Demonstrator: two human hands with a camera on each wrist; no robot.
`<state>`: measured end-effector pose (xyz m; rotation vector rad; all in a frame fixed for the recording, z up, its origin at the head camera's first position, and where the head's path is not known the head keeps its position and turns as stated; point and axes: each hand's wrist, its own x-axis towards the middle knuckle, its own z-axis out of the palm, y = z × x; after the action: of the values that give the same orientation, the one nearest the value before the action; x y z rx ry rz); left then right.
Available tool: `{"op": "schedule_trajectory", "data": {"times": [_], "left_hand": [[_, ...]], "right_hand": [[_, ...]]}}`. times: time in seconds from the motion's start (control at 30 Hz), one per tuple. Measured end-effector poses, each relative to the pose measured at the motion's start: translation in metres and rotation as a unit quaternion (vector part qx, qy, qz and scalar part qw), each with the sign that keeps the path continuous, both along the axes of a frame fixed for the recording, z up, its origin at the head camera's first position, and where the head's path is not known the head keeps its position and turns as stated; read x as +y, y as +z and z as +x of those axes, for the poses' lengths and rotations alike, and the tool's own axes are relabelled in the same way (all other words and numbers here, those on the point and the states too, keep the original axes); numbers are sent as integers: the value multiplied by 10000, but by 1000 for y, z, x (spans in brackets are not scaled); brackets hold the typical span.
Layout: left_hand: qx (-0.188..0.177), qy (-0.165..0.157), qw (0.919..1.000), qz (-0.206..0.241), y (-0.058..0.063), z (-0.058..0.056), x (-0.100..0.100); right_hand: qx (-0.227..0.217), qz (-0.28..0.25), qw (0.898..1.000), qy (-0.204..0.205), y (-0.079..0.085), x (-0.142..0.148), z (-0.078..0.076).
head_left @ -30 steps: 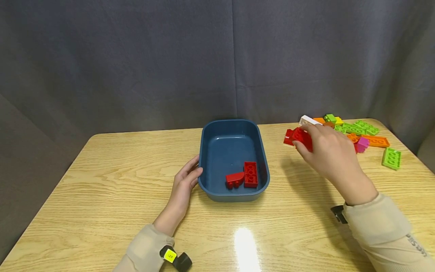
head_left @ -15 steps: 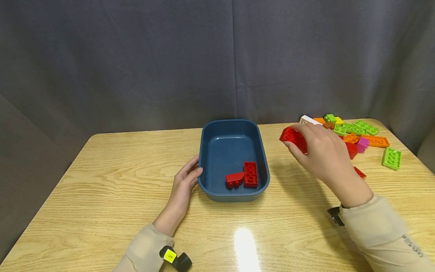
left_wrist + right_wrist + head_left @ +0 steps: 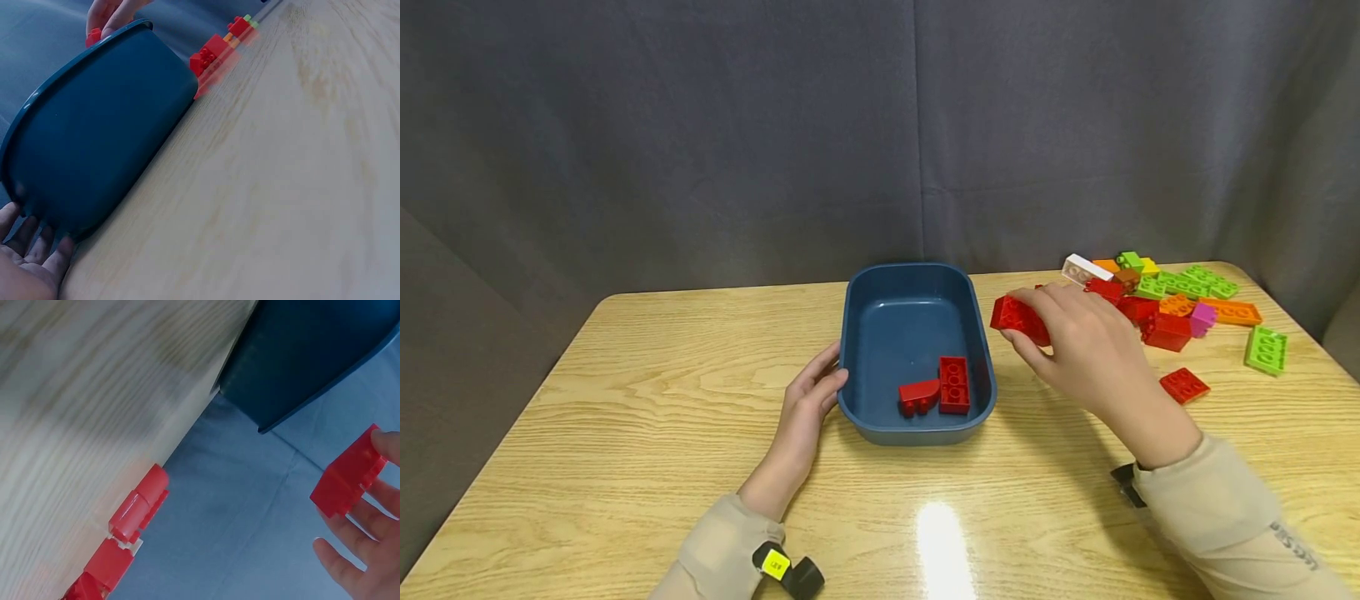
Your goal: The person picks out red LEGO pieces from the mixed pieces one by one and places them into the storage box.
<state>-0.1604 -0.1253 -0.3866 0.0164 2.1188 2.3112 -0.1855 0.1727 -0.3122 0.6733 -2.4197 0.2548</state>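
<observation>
In the head view a dark blue bin (image 3: 904, 333) stands mid-table, with a rounded red brick (image 3: 919, 393) and a rectangular red brick (image 3: 954, 385) inside near its front right corner. My left hand (image 3: 800, 417) rests against the bin's left side, its fingers extended along the outer wall. Above the table, just right of the bin's rim, my right hand (image 3: 1088, 350) pinches a red toy building brick (image 3: 1019, 320) between thumb and fingers. From the right wrist view this held brick (image 3: 350, 475) shows tilted, off to the side of the bin.
Loose bricks lie at the table's back right: several red ones (image 3: 1168, 332), a flat red one (image 3: 1184, 386), a white one (image 3: 1086, 269), long orange (image 3: 1229, 312), magenta (image 3: 1202, 319) and green ones (image 3: 1267, 350). A grey curtain (image 3: 760, 142) hangs behind the table.
My right hand has moved left toward the bin with the red brick, uncovering red bricks behind it. The left hand and bin have stayed in place.
</observation>
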Motion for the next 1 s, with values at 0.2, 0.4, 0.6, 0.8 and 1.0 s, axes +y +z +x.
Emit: {"op": "schedule_trajectory", "data": {"times": [0.2,0.4,0.6,0.8,1.0], "left_hand": [[0,27,10000,27,0,-1,1],[-5,26,10000,5,0,-1,0],[-20,32,10000,-2,0,0,1],[-49,47,10000,-31,1,-1,0],[-41,40,10000,-29,0,-1,1]], "right_hand": [[199,78,9995,238,-1,-7,2],[394,95,9983,423,-3,-13,4],[491,78,9967,648,-2,-18,8],[507,103,9944,918,0,-25,12],[466,141,9913,1220,0,-30,16]]}}
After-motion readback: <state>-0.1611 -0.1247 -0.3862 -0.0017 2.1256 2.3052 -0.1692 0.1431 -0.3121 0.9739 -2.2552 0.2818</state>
